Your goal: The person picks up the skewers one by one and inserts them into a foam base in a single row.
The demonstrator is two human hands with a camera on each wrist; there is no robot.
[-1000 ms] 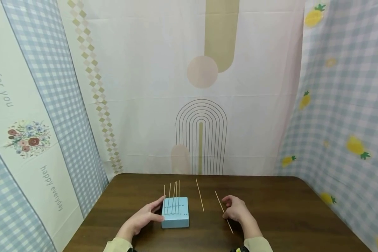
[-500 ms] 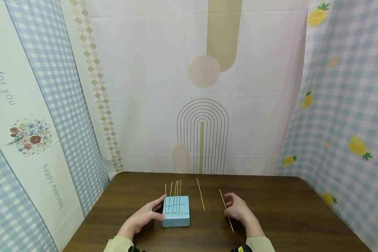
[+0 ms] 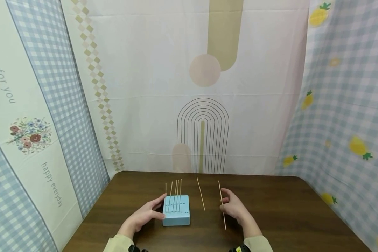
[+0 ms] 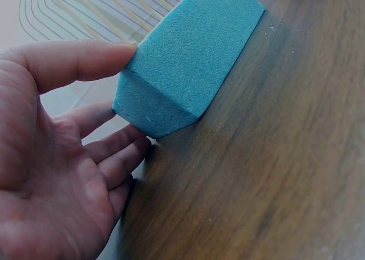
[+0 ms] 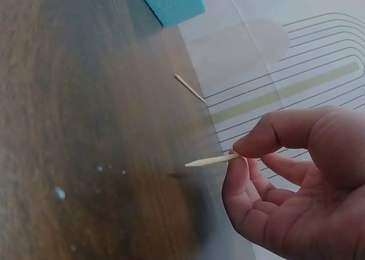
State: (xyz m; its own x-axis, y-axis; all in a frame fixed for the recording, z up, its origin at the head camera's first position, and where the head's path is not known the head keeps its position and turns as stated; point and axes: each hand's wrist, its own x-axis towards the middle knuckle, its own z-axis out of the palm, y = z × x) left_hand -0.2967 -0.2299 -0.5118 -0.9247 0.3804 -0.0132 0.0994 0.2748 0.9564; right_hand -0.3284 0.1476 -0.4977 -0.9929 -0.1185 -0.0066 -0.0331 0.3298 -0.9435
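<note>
My left hand (image 3: 144,217) holds the left side of a light-blue foam block (image 3: 176,221), thumb near its front corner and index finger by the back one. In the left wrist view the thumb (image 4: 85,63) lies on the block's edge, with the other fingers beside its end. Several thin wooden skewers (image 3: 165,192) stand upright in the block, among rows of small holes. My right hand (image 3: 234,209) pinches another skewer (image 3: 224,221) between thumb and index finger, tilted over the table. Its pointed tip (image 5: 199,162) sticks out past the fingers in the right wrist view.
One loose skewer (image 3: 201,193) lies on the dark wooden table (image 3: 280,213), between the block and my right hand. Small pale crumbs (image 5: 60,193) dot the tabletop. A printed cloth (image 3: 151,87) hangs behind the table's far edge, with checked cloths at both sides.
My right hand has shifted slightly left and away from me, bringing its skewer along; the skewer now stands steeper in the head view. The left hand stays on the block.
</note>
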